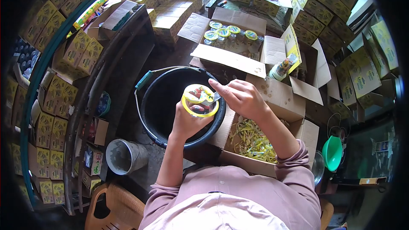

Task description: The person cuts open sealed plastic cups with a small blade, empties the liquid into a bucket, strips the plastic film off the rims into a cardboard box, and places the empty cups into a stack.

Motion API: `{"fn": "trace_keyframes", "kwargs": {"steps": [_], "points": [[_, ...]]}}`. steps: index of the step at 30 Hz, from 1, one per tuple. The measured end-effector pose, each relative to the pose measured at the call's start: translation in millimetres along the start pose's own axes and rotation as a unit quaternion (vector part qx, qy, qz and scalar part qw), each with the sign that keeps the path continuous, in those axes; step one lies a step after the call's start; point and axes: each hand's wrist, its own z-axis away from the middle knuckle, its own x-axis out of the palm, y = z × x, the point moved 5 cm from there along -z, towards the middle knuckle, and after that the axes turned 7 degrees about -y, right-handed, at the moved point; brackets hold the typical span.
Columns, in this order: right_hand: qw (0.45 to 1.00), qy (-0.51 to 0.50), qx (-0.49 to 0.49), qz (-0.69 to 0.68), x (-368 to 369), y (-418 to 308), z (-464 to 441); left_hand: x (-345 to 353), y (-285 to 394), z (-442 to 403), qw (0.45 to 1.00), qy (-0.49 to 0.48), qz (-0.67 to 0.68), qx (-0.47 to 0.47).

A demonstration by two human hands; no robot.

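My left hand [187, 122] is wrapped round a clear plastic cup [199, 110] with a yellow rim, held tilted above a large black bucket [159, 91]. A printed film lid [197, 92] covers part of the cup's mouth, and dark contents show beside it. At the lid's right edge, the fingers of my right hand [243, 97] are closed. A small silvery flat piece [209, 102] shows by those fingertips; whether it is a blade or the film's underside, I cannot tell. The bucket's wire handle has a teal grip [144, 80].
Yellow strips [253, 139] fill an open carton [245, 160] at my right. Ahead, lidded cups [222, 32] stand in another carton [230, 61]. Stacked cups [283, 67] lean beside it. A grey pail [123, 157], a green bowl [332, 153] and shelves of cartons [51, 127] surround me.
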Motion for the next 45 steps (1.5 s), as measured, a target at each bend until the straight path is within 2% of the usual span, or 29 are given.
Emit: {"fn": "trace_keyframes", "kwargs": {"steps": [4,5,6,10,11,15,18,19,22,23,26,30,33,37,38,39,40,42,44,45], "points": [[0.998,-0.055,0.016,0.008,3,0,6,5,0,1,0.994,-0.045,0.064,-0.082],[0.999,-0.041,0.016,-0.001,2,-1,5,18,-1,1,0.986,-0.158,0.036,-0.042],[0.999,-0.027,0.015,-0.010,2,-1,3,24,2,5,0.979,-0.126,0.148,-0.060],[1.000,0.000,0.004,0.016,-2,9,4,17,1,2,0.983,-0.108,0.142,-0.044],[0.999,-0.008,0.038,0.003,-11,18,4,16,0,2,0.981,-0.138,0.125,-0.057],[0.996,-0.024,0.082,-0.021,-21,26,2,16,4,2,0.981,-0.130,0.136,-0.046],[0.990,-0.010,0.122,-0.072,-23,34,6,13,9,1,0.987,-0.109,0.106,0.048],[0.984,0.011,0.149,-0.099,-26,36,9,7,21,2,0.987,-0.105,-0.007,0.123],[0.955,0.067,0.234,-0.171,-34,37,18,2,24,6,0.975,-0.084,0.007,0.204],[0.948,0.077,0.257,-0.171,-36,36,23,0,23,9,0.980,-0.078,-0.014,0.181],[0.926,0.125,0.295,-0.199,-37,33,41,1,12,13,0.971,-0.078,0.172,0.149],[0.888,0.171,0.345,-0.251,-33,27,62,-1,25,13,0.973,-0.094,0.050,0.205],[0.868,0.179,0.383,-0.260,-33,21,76,-4,23,12,0.976,-0.072,0.119,0.166],[0.822,0.195,0.432,-0.315,-27,20,93,-19,27,11,0.979,-0.028,0.041,0.200],[0.807,0.197,0.446,-0.332,-22,21,102,-21,-5,15,0.981,-0.001,0.182,0.061],[0.788,0.192,0.470,-0.347,-17,20,113,-36,4,12,0.989,0.036,0.027,0.141],[0.769,0.188,0.493,-0.362,-11,19,124,-49,12,8,0.965,0.071,-0.132,0.217],[0.739,0.163,0.540,-0.368,11,18,143,-67,-11,12,0.960,0.121,-0.186,0.169],[0.715,0.118,0.594,-0.350,43,16,169,-71,-31,18,0.959,0.197,-0.154,0.132],[0.672,0.105,0.609,-0.407,64,11,180,-69,-34,18,0.956,0.194,-0.184,0.124]]}}
